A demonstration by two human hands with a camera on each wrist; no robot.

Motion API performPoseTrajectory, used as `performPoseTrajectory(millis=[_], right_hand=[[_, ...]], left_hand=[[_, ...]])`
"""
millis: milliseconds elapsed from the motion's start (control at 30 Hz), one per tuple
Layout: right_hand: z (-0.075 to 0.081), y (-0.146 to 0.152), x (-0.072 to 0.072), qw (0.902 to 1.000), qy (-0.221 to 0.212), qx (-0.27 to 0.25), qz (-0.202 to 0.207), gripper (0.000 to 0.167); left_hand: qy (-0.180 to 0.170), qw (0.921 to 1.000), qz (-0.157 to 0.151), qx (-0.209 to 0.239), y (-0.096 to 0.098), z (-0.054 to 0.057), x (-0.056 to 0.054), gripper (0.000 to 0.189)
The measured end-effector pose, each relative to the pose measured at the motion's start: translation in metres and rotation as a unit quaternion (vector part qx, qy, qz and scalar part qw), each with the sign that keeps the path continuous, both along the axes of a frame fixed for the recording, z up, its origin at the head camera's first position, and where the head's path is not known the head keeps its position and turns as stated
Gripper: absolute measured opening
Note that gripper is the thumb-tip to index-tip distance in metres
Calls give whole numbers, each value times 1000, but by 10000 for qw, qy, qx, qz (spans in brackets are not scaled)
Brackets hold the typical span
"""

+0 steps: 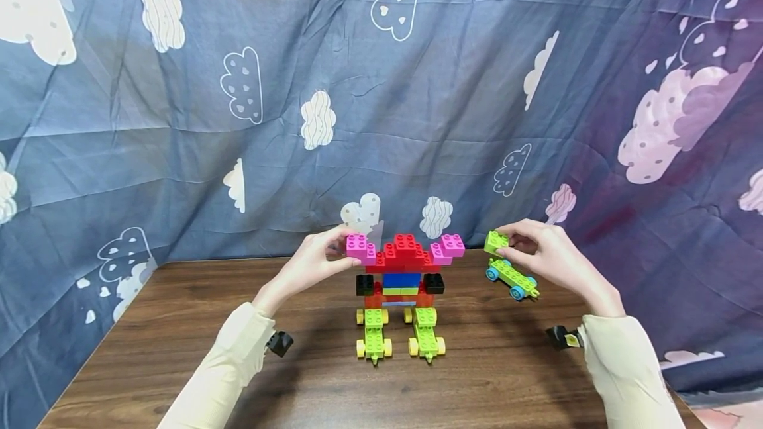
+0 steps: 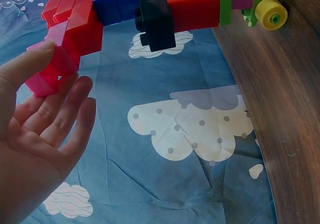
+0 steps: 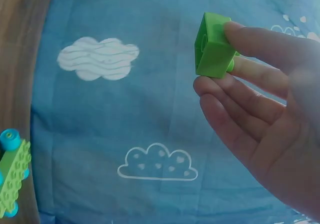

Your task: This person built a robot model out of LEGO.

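A figure built of toy bricks stands upright on the table, with a red top, a blue middle and pink arm bricks on both sides. My left hand pinches the outer pink brick on the figure's left side, thumb in front. In the left wrist view that pink brick sits between thumb and fingers. My right hand holds a loose green brick in the air, right of the figure. The right wrist view shows the green brick's hollow underside turned away from the palm.
A green wheeled base with blue wheels stands on the wooden table, below my right hand. Two green bases with yellow wheels form the figure's feet. A dark blue cloud-print cloth hangs behind the table.
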State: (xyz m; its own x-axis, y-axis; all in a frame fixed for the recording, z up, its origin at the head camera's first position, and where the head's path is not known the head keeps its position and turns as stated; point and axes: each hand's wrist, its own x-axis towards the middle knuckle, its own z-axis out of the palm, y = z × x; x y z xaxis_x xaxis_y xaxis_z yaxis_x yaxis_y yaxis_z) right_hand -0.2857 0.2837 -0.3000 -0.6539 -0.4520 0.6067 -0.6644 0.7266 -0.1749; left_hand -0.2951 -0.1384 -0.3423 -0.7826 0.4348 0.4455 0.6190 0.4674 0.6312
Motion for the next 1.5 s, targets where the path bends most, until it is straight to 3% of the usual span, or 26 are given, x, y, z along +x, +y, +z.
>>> performPoseTrajectory(millis=[600, 800, 1500], right_hand=[[27, -33, -7, 9994, 161, 37, 309, 30], [30, -47, -11, 9989, -87, 57, 462, 28], [36, -98, -17, 9917, -574, 295, 1114, 32]], left_hand=[[31, 10000, 12, 8, 1, 2, 0, 45], [-39, 10000, 6, 47, 0, -1, 0, 47], [295, 9995, 2, 111, 0, -4, -3, 41]])
